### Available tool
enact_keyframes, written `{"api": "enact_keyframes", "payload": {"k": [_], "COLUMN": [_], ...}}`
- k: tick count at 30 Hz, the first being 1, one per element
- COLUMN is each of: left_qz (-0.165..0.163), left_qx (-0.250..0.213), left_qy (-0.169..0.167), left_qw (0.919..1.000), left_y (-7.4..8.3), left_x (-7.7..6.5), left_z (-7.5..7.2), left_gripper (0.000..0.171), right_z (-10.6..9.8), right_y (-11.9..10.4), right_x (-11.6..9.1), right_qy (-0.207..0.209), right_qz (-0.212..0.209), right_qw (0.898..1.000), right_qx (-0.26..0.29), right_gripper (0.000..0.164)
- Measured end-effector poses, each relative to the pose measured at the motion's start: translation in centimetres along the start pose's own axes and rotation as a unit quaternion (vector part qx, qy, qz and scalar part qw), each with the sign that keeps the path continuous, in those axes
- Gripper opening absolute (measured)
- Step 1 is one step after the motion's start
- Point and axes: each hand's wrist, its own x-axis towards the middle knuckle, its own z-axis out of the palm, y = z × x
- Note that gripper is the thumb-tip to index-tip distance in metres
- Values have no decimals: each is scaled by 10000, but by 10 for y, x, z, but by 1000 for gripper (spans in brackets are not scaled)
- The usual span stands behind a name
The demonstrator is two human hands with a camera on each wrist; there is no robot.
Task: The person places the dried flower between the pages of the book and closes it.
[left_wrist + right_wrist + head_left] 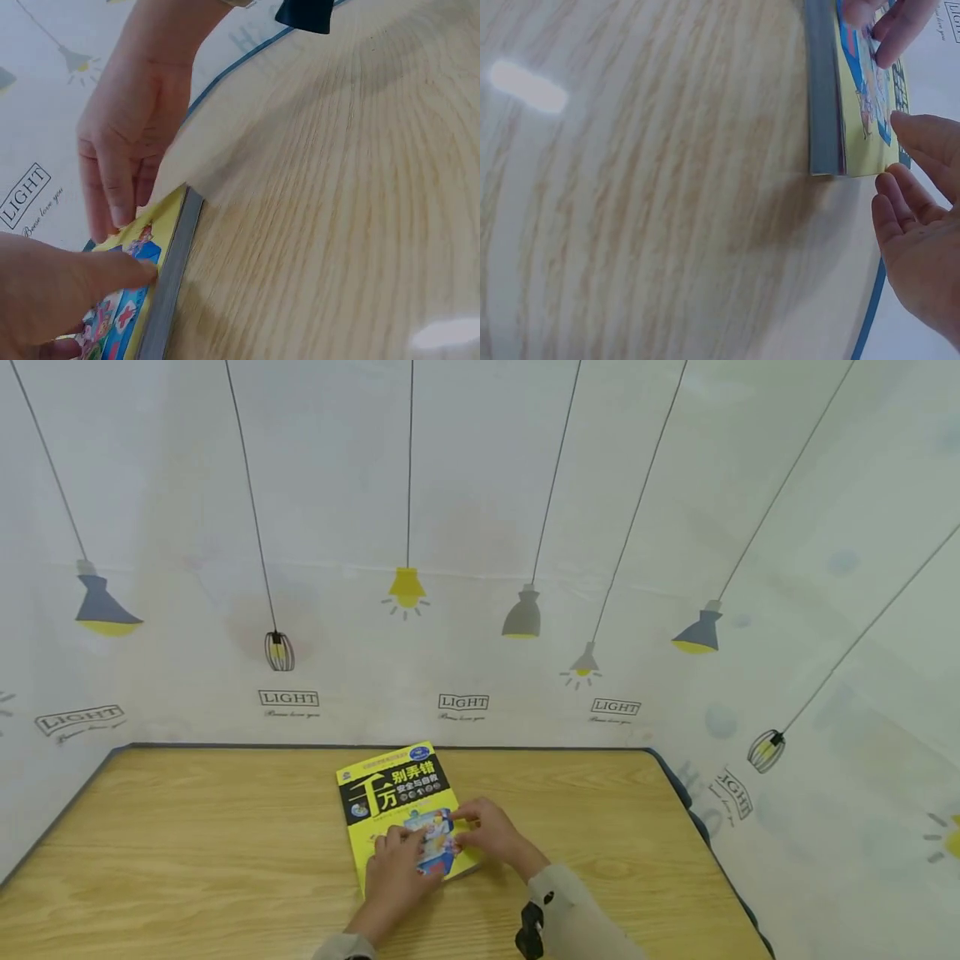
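A thick yellow and black book [397,810] with Chinese lettering lies closed on the wooden table, its cover facing up and turned slightly. Over the lower left of the cover, my left hand [396,866] rests with its thumb lying on the picture, as the left wrist view also shows. My right hand [491,833] is at the book's right side. In the right wrist view its thumb [924,135] reaches over the cover, while the fingers [904,196] stay loosely bent by the side edge. Grey page edges [169,289] face the near side.
The wooden table [202,835] has a dark edging and meets a pale wall [480,510] at the back. Lamps and the word LIGHT are printed on that wall. A black item [529,931] is at the right sleeve [577,914].
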Motion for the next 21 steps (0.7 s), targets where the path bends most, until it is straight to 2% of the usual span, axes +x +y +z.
{"api": "enact_keyframes", "payload": {"k": [4,13,21], "left_qz": [90,91,77], "left_qx": [93,213,337], "left_qy": [-128,-363,-445], "left_qw": [9998,9991,9984], "left_y": [-2,-3,-5], "left_x": [1,3,6], "left_z": [-3,-7,-5], "left_gripper": [66,67,68], "right_z": [4,13,12], "right_y": [5,19,20], "right_x": [-2,-3,-3], "right_qy": [57,219,254], "right_qz": [42,-306,-408], "right_qw": [9999,9989,9985], "right_qx": [-141,-283,-242], "right_gripper": [26,36,36]}}
